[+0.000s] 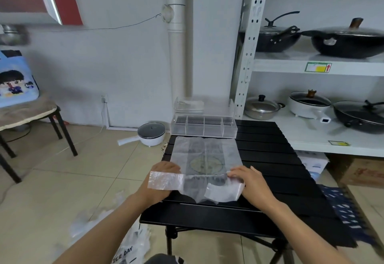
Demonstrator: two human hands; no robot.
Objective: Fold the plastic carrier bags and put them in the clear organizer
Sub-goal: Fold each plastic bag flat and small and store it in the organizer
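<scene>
A translucent white carrier bag (205,155) with a round green print lies flat on the black slatted table (270,159). Its handle end points toward me. My left hand (160,182) sits at the bag's near left corner, partly under one handle strip that lies across its fingers. My right hand (251,184) rests on the near right corner, fingers laid flat on the plastic. The clear organizer (204,126) stands at the table's far edge, its lid raised; its four compartments look empty apart from a metal spring along the back.
More plastic bags (116,232) lie on the tiled floor at my lower left. A white electric pot (150,133) sits on the floor beyond the table. Shelving with pans (340,39) rises on the right, a chair (31,118) on the left.
</scene>
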